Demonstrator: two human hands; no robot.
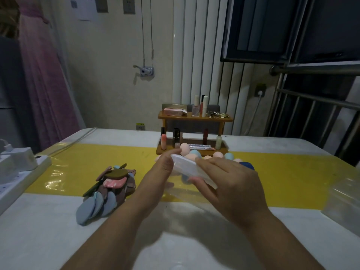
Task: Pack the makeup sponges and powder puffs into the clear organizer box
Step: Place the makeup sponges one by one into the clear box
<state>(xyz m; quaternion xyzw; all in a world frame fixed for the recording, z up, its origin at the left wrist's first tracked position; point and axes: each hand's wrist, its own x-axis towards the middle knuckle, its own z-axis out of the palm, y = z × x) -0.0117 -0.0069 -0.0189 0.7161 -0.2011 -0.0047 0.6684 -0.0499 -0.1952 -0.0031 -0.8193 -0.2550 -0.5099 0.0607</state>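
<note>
Dim room, cream wall and white ribbed panel behind; white bench (pixel 58 230) with a yellow strip (pixel 292 182) across it under glossy clear film. Both hands at centre, over the near edge of the strip. Clear organizer box (pixel 187 168) held between them, off the bench, tilted with its left end higher; whether the whitish top panel is a separate lid, cannot tell. Left hand (pixel 165 168) grips the box's left end, fingers curled round it. Right hand (pixel 229 182) grips the right end, fingers (pixel 206 162) laid over the top, thumb below. Makeup sponges (pixel 184 148), egg-shaped, pink, peach and light blue, lie loose on the strip just behind the box; one dark blue sponge (pixel 247 165) shows past the right hand; another blue one shows through the clear plastic. Powder puffs (pixel 109 190) in a loose pile on the bench left of the left forearm, flat teardrops in blue, brown, pink, olive. Wooden rack (pixel 194 118) behind the sponges, two levels, holding bottles and lipsticks. Power strip (pixel 21 178) at the left edge; crumpled plastic bag (pixel 342 199) at the right edge
</note>
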